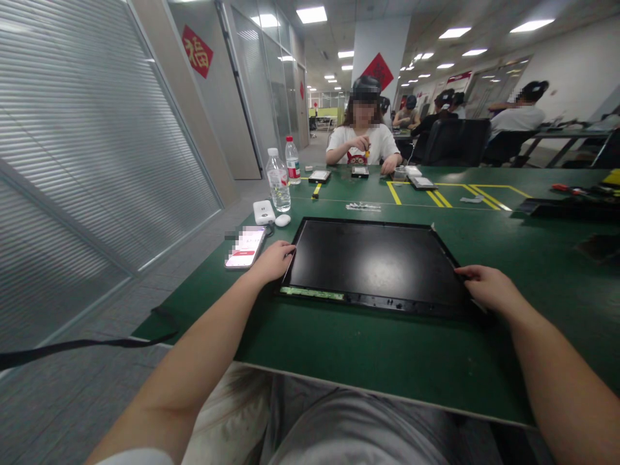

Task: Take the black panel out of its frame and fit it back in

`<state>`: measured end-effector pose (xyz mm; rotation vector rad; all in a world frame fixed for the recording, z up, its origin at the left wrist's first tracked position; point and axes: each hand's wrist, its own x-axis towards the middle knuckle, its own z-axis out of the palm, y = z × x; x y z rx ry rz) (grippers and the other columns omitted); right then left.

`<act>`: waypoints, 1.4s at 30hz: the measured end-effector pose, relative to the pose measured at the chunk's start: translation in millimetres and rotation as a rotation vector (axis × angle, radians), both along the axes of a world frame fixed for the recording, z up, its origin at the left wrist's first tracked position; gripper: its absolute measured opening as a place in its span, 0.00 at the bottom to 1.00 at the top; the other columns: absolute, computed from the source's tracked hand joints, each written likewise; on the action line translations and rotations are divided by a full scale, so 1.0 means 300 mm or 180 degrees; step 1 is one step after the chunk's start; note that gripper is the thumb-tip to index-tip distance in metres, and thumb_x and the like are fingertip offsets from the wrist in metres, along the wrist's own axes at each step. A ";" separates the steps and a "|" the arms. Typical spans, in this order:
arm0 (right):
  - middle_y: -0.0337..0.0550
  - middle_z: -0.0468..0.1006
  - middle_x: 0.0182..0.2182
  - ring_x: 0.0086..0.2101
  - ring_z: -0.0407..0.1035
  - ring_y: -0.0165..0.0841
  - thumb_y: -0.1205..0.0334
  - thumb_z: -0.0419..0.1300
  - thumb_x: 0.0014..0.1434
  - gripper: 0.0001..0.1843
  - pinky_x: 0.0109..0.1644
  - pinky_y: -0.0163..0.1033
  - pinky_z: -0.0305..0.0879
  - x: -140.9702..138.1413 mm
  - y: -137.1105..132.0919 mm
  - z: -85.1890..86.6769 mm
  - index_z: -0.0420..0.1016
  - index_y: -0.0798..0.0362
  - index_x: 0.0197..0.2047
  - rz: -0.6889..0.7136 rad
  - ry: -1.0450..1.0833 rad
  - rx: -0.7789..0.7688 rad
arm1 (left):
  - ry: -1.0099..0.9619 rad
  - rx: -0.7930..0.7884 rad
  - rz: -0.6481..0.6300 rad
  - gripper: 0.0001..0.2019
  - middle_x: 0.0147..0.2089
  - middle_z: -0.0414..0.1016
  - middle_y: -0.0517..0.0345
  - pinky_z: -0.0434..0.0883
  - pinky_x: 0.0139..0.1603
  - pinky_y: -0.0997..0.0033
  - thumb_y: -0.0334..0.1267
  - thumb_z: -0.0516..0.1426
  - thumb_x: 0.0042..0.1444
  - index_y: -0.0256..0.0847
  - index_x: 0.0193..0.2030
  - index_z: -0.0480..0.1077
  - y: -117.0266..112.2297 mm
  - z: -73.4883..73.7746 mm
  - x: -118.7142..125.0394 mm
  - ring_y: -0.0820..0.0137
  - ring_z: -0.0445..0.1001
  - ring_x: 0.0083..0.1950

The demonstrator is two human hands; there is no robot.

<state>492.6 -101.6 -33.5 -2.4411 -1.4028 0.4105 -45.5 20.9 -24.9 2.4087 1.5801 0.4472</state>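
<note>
A black flat display panel point(372, 258) lies screen up on the green table in front of me. Along its near edge runs a dark strip, with a green circuit board point(312, 294) exposed at the left part. My left hand point(275, 261) grips the panel's left edge, fingertips on the frame. At the opposite side my right hand point(487, 284) pinches the right edge between thumb and fingers. The undersides of both grips are hidden. A thin pale piece sticks up at the panel's far right corner.
Left of the panel are a lit phone point(246, 247), a white device point(264, 212), a small white case point(283, 220) and two bottles point(278, 181). Small metal strips point(363, 206) lie beyond it. Across the green table point(363, 355) a person point(363, 139) handles small drives. Dark parts point(571, 206) lie far right.
</note>
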 end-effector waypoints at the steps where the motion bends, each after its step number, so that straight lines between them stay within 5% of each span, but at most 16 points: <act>1: 0.52 0.90 0.47 0.42 0.83 0.40 0.73 0.63 0.54 0.31 0.44 0.36 0.73 0.001 0.000 -0.001 0.90 0.54 0.60 0.0009 -0.0007 0.0010 | 0.0019 0.0004 0.0009 0.25 0.70 0.81 0.37 0.73 0.78 0.53 0.35 0.53 0.71 0.35 0.67 0.84 -0.003 0.002 0.005 0.47 0.80 0.72; 21: 0.54 0.90 0.47 0.41 0.83 0.40 0.73 0.61 0.56 0.32 0.44 0.37 0.73 0.011 0.002 -0.018 0.88 0.57 0.62 0.0002 0.0116 -0.0022 | -0.0001 0.0095 -0.0152 0.25 0.69 0.81 0.38 0.72 0.79 0.48 0.33 0.56 0.67 0.38 0.65 0.87 0.037 -0.027 -0.003 0.45 0.80 0.72; 34: 0.52 0.90 0.47 0.43 0.84 0.43 0.71 0.63 0.52 0.31 0.47 0.39 0.76 0.029 0.008 -0.025 0.90 0.52 0.58 0.0016 0.0043 -0.0006 | -0.0193 0.0045 0.0011 0.28 0.73 0.79 0.36 0.69 0.82 0.47 0.34 0.55 0.68 0.35 0.73 0.78 0.009 -0.019 -0.007 0.47 0.77 0.75; 42: 0.52 0.90 0.45 0.41 0.84 0.42 0.72 0.64 0.52 0.29 0.45 0.39 0.74 0.028 0.006 -0.013 0.90 0.53 0.57 0.0067 0.0068 0.0003 | -0.0110 0.0030 0.0252 0.21 0.69 0.82 0.35 0.68 0.82 0.45 0.37 0.58 0.64 0.35 0.58 0.87 0.033 -0.032 -0.016 0.44 0.78 0.74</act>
